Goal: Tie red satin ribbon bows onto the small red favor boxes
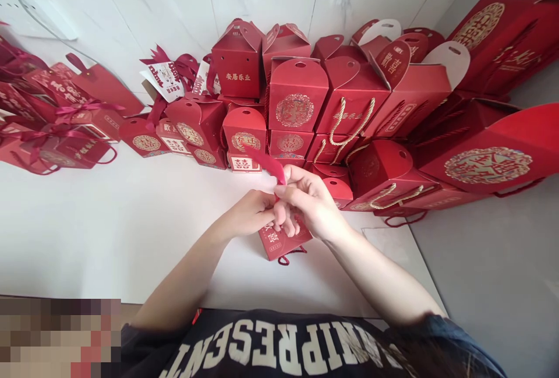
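Ribbon [271,165] pinched between thumb and forefinger of right hand [312,200], free end pointing away, probably to keep the strand taut. Directly below: small red box [286,244] on white desk [109,238], in front of stacked boxes [294,89]. Left hand [248,214] curled close alongside, seemingly for steadying; fingertips masked by right hand, grip impossible to tell. Stacked boxes set rearward, probably to save space; large carton [484,186] at far right cropped.
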{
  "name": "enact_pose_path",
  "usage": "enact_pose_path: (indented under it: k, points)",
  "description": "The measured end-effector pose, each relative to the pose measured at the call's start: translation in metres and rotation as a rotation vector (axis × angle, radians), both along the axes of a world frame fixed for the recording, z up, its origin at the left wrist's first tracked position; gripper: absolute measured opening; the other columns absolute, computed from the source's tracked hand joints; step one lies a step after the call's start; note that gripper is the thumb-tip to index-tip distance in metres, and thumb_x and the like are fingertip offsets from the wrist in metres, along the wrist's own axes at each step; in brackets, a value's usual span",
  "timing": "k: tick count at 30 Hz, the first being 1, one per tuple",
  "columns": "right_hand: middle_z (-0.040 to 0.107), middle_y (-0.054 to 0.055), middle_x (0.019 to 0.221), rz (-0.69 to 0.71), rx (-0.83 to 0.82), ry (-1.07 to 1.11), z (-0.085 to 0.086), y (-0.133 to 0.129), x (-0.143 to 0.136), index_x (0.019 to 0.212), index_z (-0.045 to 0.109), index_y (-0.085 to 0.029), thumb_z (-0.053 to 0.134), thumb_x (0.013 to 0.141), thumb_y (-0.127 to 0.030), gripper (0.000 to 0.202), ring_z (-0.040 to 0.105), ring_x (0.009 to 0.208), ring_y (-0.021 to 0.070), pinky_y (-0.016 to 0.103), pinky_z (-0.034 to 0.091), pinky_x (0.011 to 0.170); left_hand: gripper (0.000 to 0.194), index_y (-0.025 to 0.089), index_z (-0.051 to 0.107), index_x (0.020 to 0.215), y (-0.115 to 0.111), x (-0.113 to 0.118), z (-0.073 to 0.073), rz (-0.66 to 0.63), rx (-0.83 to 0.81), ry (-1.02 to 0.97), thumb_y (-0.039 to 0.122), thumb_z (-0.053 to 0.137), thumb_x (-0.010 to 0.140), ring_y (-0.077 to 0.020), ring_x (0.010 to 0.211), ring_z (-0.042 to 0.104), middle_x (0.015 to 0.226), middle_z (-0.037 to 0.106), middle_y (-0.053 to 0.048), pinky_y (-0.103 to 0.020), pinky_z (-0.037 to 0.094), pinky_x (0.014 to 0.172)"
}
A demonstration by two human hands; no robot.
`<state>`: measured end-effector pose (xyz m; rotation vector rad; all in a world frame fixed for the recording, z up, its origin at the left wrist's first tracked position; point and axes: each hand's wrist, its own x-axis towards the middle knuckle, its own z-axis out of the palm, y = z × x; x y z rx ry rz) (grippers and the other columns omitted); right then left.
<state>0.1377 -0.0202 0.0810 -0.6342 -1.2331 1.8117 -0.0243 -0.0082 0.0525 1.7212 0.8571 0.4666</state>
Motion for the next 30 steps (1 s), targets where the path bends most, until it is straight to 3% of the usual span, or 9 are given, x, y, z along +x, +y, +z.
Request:
enact_pose_path:
  k: [4,7,9,13,18,20,26,30]
  points:
    - [0.063,-0.008,0.055,0.007,0.002,0.026,-0.001,0.004,-0.011,0.088,0.046,-0.022,0.063,0.088,-0.039,0.024,0.056,0.037,0.0080,0.014,0.040,0.033,0.019,0.016,0.063,0.064,-0.001,-0.002,0.001,-0.035,0.116,0.058,0.007,0.053,0.077,-0.0131,0.073,0.067,0.075,0.072,0.002,-0.021,0.053,0.071]
    - [0.063,-0.007,0.062,0.067,0.082,-0.071,0.002,0.007,-0.016,0.089,0.047,-0.022,0.063,0.088,-0.043,0.026,0.054,0.040,0.0076,0.017,0.041,0.036,0.013,0.016,0.063,0.067,-0.003,-0.002,0.004,0.017,0.146,0.106,0.016,0.061,0.080,-0.0141,0.076,0.067,0.074,0.069,0.001,-0.021,0.053,0.072]
    - [0.066,-0.003,0.078,0.080,0.232,-0.214,0.004,0.012,-0.012,0.097,0.051,-0.022,0.061,0.090,-0.042,0.024,0.056,0.050,0.0080,0.019,0.045,0.044,0.019,0.016,0.064,0.072,-0.003,-0.004,0.004,0.058,0.059,0.097,0.023,0.055,0.088,-0.0140,0.076,0.067,0.078,0.070,-0.001,-0.021,0.053,0.070]
    - [0.064,0.002,0.102,-0.069,0.590,-0.582,-0.001,0.027,0.014,0.110,0.056,-0.023,0.048,0.099,-0.035,0.019,0.060,0.082,0.0123,0.026,0.050,0.074,0.033,0.014,0.069,0.086,-0.001,-0.010,0.001,0.025,-0.157,0.023,0.037,0.048,0.096,-0.0173,0.084,0.070,0.088,0.072,-0.006,-0.026,0.055,0.078]
    - [0.066,0.001,0.092,0.319,0.489,-0.695,-0.014,0.042,0.040,0.108,0.060,-0.021,0.037,0.102,-0.037,0.028,0.056,0.058,0.0087,0.023,0.049,0.059,0.034,0.014,0.072,0.091,0.002,-0.015,-0.002,0.018,-0.239,0.010,0.041,0.051,0.095,-0.0179,0.084,0.071,0.089,0.075,-0.008,-0.027,0.055,0.079]
    - [0.066,0.000,0.086,0.369,0.499,-0.695,-0.015,0.045,0.042,0.105,0.062,-0.020,0.039,0.102,-0.035,0.028,0.054,0.055,0.0083,0.023,0.047,0.057,0.035,0.013,0.072,0.090,0.002,-0.014,-0.002,0.030,-0.248,0.004,0.042,0.051,0.095,-0.0180,0.083,0.072,0.089,0.075,-0.009,-0.027,0.056,0.078]
    - [0.063,-0.002,0.070,0.303,0.690,-0.846,-0.008,0.046,0.047,0.085,0.066,-0.019,0.056,0.094,-0.033,0.020,0.052,0.060,0.0112,0.023,0.040,0.056,0.037,0.013,0.071,0.095,0.003,-0.015,0.000,0.003,-0.284,-0.008,0.044,0.051,0.095,-0.0157,0.074,0.072,0.087,0.076,-0.010,-0.024,0.056,0.072]
    - [0.064,0.002,0.077,0.102,0.895,-0.857,-0.011,0.028,0.055,0.084,0.065,-0.018,0.064,0.089,-0.022,0.007,0.055,0.068,0.0133,0.025,0.041,0.062,0.039,0.013,0.069,0.092,0.003,-0.016,0.002,0.015,-0.308,0.020,0.046,0.048,0.096,-0.0136,0.066,0.071,0.086,0.076,-0.010,-0.020,0.054,0.061]
